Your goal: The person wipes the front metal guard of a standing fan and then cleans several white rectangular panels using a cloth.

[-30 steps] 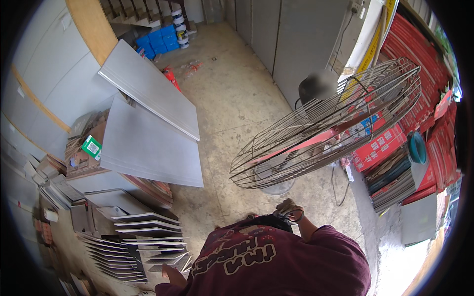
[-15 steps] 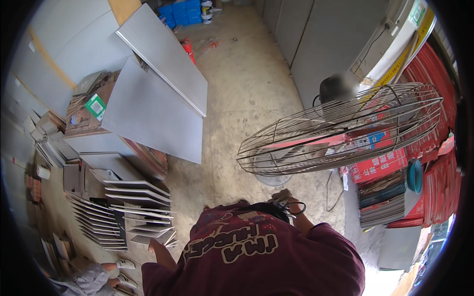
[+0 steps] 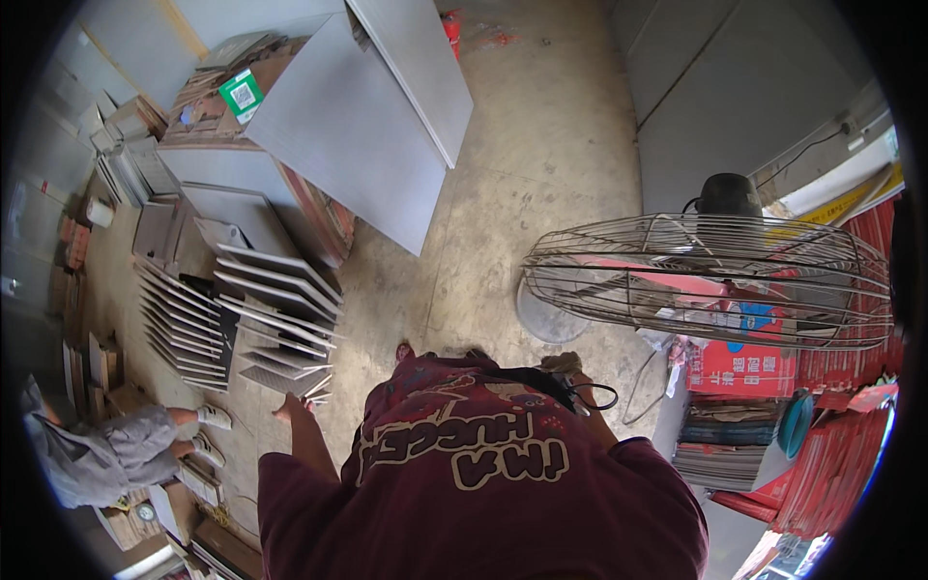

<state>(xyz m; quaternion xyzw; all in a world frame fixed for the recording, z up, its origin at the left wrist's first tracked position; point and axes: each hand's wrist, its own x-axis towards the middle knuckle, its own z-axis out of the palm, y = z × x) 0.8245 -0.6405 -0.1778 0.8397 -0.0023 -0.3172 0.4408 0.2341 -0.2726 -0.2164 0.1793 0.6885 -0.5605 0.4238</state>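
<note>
My left hand (image 3: pixel 288 409) hangs low at my left side, fingers apart and nothing visible in it. It is nearest to the front end of a row of upright tile panels (image 3: pixel 280 324), whose lowest pieces are speckled grey; a small gap or light contact cannot be told apart. My right hand (image 3: pixel 581 383) is beside my waist, closed around a crumpled tan cloth (image 3: pixel 561 362), its fingers partly hidden. Next to that wrist, a black loop (image 3: pixel 597 395) sticks out from a dark pouch or bundle (image 3: pixel 530 383) against my front.
A large caged fan (image 3: pixel 710 280) on a round base stands ahead right, beside stacked red cartons (image 3: pixel 744 367). Ahead left, big grey boards (image 3: pixel 353 121) lean on a loaded pallet. Another rack of panels (image 3: pixel 184 324) and a person in grey (image 3: pixel 126 449) are at the left.
My view has shifted, so the fan appears farther right and the leaning boards higher. More of the person at left shows. My left hand's fingers have spread; my right hand keeps the cloth.
</note>
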